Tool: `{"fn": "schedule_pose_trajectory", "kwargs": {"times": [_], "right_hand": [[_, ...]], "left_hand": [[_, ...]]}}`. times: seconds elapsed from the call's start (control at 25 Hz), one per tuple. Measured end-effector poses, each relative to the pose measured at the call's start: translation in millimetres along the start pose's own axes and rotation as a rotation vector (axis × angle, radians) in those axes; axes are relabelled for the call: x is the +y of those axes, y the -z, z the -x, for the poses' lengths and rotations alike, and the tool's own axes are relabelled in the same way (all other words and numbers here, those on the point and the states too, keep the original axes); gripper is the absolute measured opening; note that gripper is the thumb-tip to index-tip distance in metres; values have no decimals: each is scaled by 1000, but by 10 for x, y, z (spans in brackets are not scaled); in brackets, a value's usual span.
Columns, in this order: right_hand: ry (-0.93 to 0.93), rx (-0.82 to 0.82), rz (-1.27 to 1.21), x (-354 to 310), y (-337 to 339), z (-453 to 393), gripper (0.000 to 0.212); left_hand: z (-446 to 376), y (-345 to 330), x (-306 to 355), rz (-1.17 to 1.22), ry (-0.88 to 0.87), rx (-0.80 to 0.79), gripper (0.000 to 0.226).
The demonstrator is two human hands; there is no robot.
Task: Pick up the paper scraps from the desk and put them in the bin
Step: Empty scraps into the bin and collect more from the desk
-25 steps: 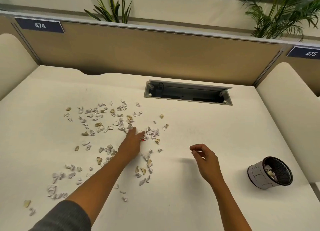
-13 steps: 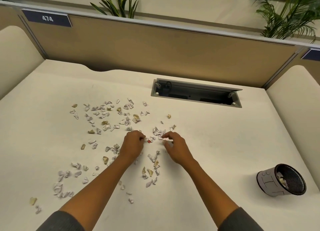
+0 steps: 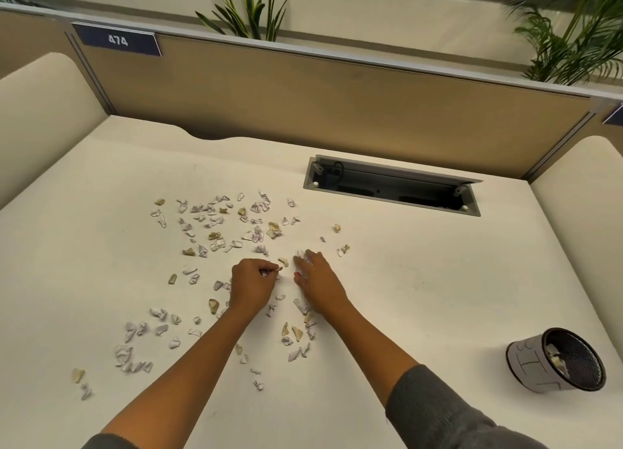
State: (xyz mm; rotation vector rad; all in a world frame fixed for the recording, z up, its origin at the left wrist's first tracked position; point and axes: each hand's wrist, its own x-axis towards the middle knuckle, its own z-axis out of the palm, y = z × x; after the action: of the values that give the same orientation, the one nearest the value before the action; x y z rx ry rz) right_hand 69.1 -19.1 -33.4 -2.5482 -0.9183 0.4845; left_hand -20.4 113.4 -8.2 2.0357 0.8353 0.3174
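Observation:
Several crumpled white and tan paper scraps (image 3: 215, 236) lie scattered over the left and middle of the cream desk (image 3: 421, 280). My left hand (image 3: 251, 286) is curled among them and pinches small scraps at its fingertips. Just to its right, my right hand (image 3: 320, 280) lies over more scraps with its fingers stretched forward, touching white bits; a tiny red scrap (image 3: 297, 274) shows by its thumb. The small grey bin (image 3: 526, 361) with a black mesh inside sits tilted at the near right, well away from both hands, with a few scraps in it.
A recessed grey cable tray (image 3: 391, 187) is open in the desk behind the hands. A tan partition (image 3: 337, 111) closes the back, with cream side panels (image 3: 40, 111) left and right. Bare desk lies between my right hand and the bin.
My right hand swung left from mid-desk into the scrap pile beside my left hand and now reaches further forward. My left hand curled its fingers round scraps. The view shifted left.

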Motion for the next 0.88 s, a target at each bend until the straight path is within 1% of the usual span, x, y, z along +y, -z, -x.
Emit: {"fn": "schedule_pose_trajectory", "kwargs": {"times": [0.08,0.2,0.24,0.36,0.44,0.48,0.56,0.64,0.76,0.88], "right_hand": [[69,76,111,-8,-16,81,34],[103,160,107,35,-17,288,17],[113,173,106,68,-18,353,15],[104,174,131,198,-29,506,17],[80,182,83,278,-27,576,19],[42,199,-8,315,-8,619,22],[-97,251,-303,398,84,712,28],[-217,290,-566,491,215,851,25],[-295,313,-746,685,348,1154,21],[-375,312,-1010,914,438,1503,19]], "left_hand": [[44,-15,15,4,7,-3,11],[133,-67,52,13,9,-14,11],[168,-90,76,20,14,-17,10],[286,-166,161,52,26,-40,10],[365,-218,217,82,35,-65,9],[406,-245,247,95,39,-75,9],[478,-291,308,116,43,-90,8],[542,-332,360,127,42,-106,8],[619,-393,422,155,46,-124,8],[703,-499,495,150,65,-135,8]]}}
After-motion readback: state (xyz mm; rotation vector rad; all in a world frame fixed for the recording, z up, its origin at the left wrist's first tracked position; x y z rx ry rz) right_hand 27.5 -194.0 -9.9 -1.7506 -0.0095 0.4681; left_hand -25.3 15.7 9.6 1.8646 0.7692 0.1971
